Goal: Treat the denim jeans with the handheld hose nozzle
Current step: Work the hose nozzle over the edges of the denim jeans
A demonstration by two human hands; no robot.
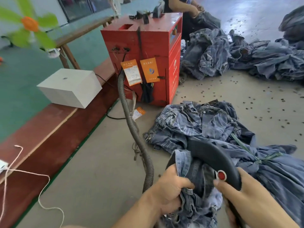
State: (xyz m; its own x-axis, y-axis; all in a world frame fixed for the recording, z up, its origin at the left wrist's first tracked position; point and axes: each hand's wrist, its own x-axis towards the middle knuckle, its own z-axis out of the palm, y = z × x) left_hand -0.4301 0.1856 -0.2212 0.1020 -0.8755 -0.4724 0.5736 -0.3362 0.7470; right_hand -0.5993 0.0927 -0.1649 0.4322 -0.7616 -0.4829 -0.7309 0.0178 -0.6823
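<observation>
Two bare hands fill the near foreground. Left hand (167, 190) clutches a bunched pair of denim jeans (195, 186), fingers curled tight into the cloth. Right hand (243, 196) wraps the curved black nozzle (213, 157), thumb resting just beside its red button (221, 175). That nozzle arches up and away from the right hand, its long axis running forward and leftward over the held jeans, mouth tipped toward the fabric and touching or just above it. A ribbed grey hose (131, 122) snakes back to a red machine box (144, 58). More jeans lie heaped (205, 127) on the concrete floor (98, 162) just beyond.
</observation>
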